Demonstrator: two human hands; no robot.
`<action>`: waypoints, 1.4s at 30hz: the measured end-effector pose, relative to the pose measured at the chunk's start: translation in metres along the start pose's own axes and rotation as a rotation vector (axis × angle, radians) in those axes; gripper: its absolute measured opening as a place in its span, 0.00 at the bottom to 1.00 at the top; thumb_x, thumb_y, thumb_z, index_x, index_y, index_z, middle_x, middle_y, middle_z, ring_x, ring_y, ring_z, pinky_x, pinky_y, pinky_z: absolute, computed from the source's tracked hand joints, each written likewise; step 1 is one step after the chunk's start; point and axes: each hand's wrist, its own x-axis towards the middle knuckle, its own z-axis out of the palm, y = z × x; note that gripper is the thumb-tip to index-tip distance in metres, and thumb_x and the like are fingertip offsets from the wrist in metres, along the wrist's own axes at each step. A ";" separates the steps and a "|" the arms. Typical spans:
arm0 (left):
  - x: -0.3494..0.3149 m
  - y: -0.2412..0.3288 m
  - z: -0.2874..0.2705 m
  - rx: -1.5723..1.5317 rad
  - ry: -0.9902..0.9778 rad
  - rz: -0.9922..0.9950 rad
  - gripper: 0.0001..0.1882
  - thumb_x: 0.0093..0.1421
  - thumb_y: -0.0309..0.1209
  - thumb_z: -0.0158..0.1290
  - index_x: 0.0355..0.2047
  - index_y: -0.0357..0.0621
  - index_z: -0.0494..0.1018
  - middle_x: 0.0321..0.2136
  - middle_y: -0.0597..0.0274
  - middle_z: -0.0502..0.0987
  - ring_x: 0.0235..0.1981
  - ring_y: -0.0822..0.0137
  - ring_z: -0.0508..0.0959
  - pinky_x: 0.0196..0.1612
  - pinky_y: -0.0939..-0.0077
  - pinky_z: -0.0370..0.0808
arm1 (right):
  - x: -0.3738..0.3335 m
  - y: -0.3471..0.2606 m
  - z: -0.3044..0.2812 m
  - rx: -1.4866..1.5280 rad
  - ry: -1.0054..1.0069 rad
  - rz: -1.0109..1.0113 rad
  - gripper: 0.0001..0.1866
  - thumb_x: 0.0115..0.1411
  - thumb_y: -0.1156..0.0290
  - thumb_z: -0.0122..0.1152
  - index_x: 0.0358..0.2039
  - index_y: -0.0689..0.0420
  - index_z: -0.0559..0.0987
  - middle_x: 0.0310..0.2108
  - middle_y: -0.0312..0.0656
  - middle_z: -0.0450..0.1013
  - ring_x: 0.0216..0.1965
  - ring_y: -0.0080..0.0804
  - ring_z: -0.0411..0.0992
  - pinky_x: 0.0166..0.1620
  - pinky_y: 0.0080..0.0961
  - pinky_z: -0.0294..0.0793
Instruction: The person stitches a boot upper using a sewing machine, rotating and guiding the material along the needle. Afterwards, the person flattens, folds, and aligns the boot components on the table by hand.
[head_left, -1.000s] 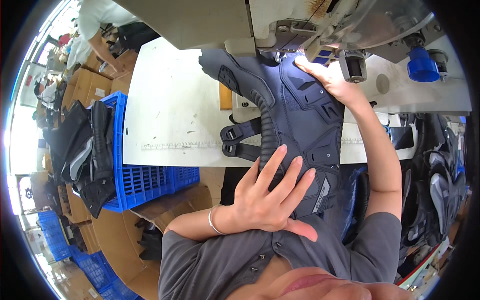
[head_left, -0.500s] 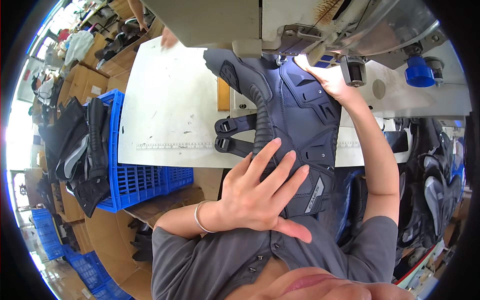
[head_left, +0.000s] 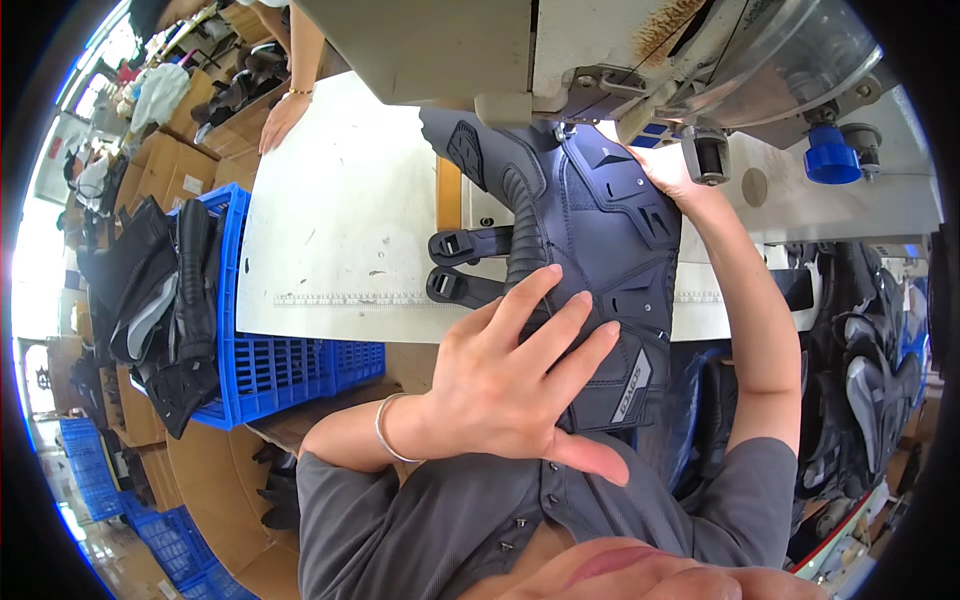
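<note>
A black motorcycle boot upper (head_left: 610, 270) with moulded panels and ribbed sections lies under the head of a sewing machine (head_left: 590, 75). Two buckle straps (head_left: 468, 246) stick out from its left side. My left hand (head_left: 520, 370) rests on the lower part of the upper, fingers spread, gripping nothing. At the far right edge of the upper is my right hand (head_left: 665, 172). Its fingers are mostly hidden by the machine and the upper, so their grip does not show. The machine head also covers part of the boot upper's far end.
A white worktable (head_left: 330, 230) with a printed ruler strip spreads under the machine. Left of it, a blue crate (head_left: 290, 375) carries dark boot pieces (head_left: 160, 300). More dark uppers (head_left: 870, 370) hang at the right. A co-worker's hand (head_left: 285, 122) is by the table's far left edge.
The boot upper has shifted very slightly under the machine, with my left hand staying on it. The co-worker's arm has come further into view at the far left.
</note>
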 end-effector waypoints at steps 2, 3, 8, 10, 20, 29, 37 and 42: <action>0.002 0.001 0.000 0.006 -0.013 -0.020 0.49 0.37 0.77 0.46 0.39 0.43 0.79 0.36 0.53 0.76 0.39 0.46 0.76 0.24 0.69 0.76 | -0.002 -0.007 -0.002 -0.001 0.059 0.093 0.36 0.41 0.66 0.74 0.50 0.60 0.68 0.44 0.48 0.71 0.47 0.40 0.71 0.50 0.31 0.69; 0.003 -0.001 -0.001 0.005 -0.012 -0.018 0.49 0.37 0.77 0.46 0.39 0.43 0.79 0.36 0.53 0.76 0.39 0.46 0.76 0.24 0.69 0.76 | -0.003 -0.012 -0.003 -0.001 0.079 0.123 0.36 0.41 0.66 0.74 0.50 0.60 0.68 0.44 0.48 0.71 0.46 0.40 0.71 0.50 0.31 0.69; 0.005 -0.011 -0.008 0.000 -0.039 -0.002 0.47 0.36 0.76 0.47 0.38 0.45 0.79 0.35 0.55 0.76 0.39 0.47 0.76 0.24 0.69 0.76 | -0.003 -0.034 -0.002 0.061 0.023 0.169 0.33 0.42 0.67 0.72 0.49 0.60 0.69 0.44 0.47 0.72 0.46 0.35 0.72 0.49 0.30 0.70; 0.005 -0.016 -0.012 -0.010 -0.027 0.012 0.47 0.36 0.76 0.48 0.37 0.45 0.79 0.35 0.55 0.76 0.39 0.47 0.76 0.25 0.69 0.76 | -0.004 -0.035 -0.001 0.101 -0.003 0.196 0.33 0.42 0.68 0.72 0.49 0.60 0.68 0.45 0.47 0.72 0.46 0.33 0.71 0.49 0.28 0.70; 0.003 -0.049 -0.034 -0.043 -0.104 0.092 0.44 0.38 0.75 0.47 0.34 0.47 0.80 0.36 0.56 0.78 0.39 0.48 0.78 0.30 0.66 0.77 | -0.013 -0.034 0.017 0.277 0.139 0.205 0.24 0.47 0.71 0.68 0.44 0.61 0.72 0.39 0.41 0.74 0.41 0.28 0.72 0.46 0.25 0.70; 0.000 -0.012 -0.082 0.269 -0.266 -0.032 0.23 0.42 0.41 0.50 0.38 0.47 0.80 0.43 0.55 0.77 0.43 0.47 0.73 0.50 0.50 0.66 | -0.048 -0.075 0.021 0.578 0.117 0.421 0.12 0.56 0.65 0.63 0.34 0.61 0.78 0.28 0.34 0.76 0.29 0.16 0.70 0.34 0.18 0.70; -0.032 0.024 -0.007 0.614 -0.124 -0.176 0.27 0.47 0.56 0.58 0.41 0.53 0.79 0.47 0.58 0.75 0.51 0.51 0.70 0.55 0.33 0.56 | -0.056 -0.068 0.034 0.775 0.216 0.239 0.05 0.57 0.71 0.62 0.31 0.58 0.79 0.26 0.29 0.73 0.26 0.13 0.68 0.32 0.14 0.68; -0.040 0.022 0.000 0.569 -0.049 -0.225 0.24 0.45 0.49 0.62 0.40 0.54 0.79 0.47 0.60 0.75 0.51 0.54 0.70 0.57 0.35 0.55 | -0.054 -0.070 0.032 0.777 0.202 0.249 0.03 0.57 0.72 0.62 0.29 0.56 0.78 0.25 0.28 0.73 0.26 0.13 0.68 0.32 0.14 0.68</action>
